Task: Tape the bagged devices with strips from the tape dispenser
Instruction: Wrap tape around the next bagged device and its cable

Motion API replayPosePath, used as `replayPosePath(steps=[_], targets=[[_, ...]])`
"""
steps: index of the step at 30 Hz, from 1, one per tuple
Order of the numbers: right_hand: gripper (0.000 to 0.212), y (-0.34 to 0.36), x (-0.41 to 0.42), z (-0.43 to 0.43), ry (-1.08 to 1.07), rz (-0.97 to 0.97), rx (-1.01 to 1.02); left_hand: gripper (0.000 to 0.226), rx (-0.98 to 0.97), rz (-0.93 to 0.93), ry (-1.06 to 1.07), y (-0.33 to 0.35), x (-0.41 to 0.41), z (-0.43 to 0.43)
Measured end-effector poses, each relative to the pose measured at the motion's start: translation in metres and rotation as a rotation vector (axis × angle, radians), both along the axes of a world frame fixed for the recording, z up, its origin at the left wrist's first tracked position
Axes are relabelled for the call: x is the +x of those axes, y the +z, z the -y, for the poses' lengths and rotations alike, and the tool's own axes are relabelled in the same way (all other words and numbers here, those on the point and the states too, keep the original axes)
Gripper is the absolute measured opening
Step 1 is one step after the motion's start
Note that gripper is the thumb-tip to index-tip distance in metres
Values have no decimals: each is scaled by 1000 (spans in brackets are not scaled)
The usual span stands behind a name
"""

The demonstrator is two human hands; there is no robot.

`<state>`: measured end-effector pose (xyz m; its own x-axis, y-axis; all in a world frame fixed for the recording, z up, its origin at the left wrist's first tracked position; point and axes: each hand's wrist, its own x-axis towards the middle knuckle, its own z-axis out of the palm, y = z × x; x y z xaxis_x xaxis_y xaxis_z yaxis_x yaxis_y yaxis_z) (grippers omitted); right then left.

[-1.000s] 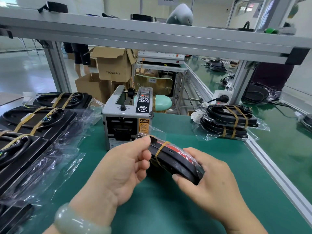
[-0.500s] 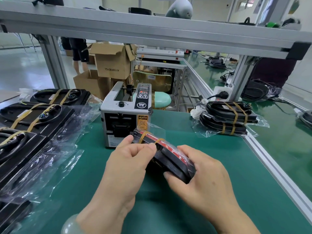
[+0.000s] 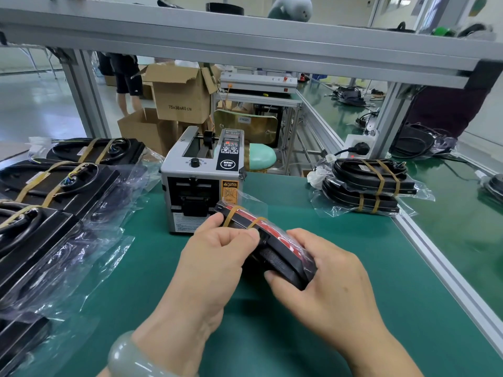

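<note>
Green counter (image 3: 353,268) in a workshop. We are holding one bagged device (image 3: 283,258) tilted, just in front of the tape dispenser (image 3: 201,180). Our left hand (image 3: 215,257) is pinching the device's upper edge with thumb and fingers, beside two tan strips (image 3: 234,210) crossing that edge. Our right hand (image 3: 326,278) is gripping the lower end, fingers curled round it. Taped devices are lying stacked at the right (image 3: 373,186) and in rows at the left (image 3: 54,183).

device (image 3: 283,263): black (red stripe) | tape strips (image 3: 233,211): tan | mat (image 3: 299,202): green
</note>
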<state>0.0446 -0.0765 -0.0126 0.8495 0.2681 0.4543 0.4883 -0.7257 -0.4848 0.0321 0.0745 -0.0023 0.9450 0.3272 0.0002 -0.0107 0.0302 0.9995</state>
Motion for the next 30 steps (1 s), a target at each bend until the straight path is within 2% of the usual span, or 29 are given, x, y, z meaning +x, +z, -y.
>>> replayPosePath(steps=[8, 13, 19, 23, 30], targets=[[35, 0, 0, 0, 2, -8, -5, 24, 23, 6, 36, -5, 4, 1], [36, 0, 0, 0, -3, -7, -11, 33, 53, 8, 46, -4, 4, 2], [37, 0, 0, 0, -7, -10, -16, 24, 41, 6, 49, -7, 4, 0], [35, 0, 0, 0, -7, -18, -1, 32, 6, 15, 18, -5, 5, -1], [36, 0, 0, 0, -12, -12, -10, 23, 42, 20, 26, -8, 5, 0]])
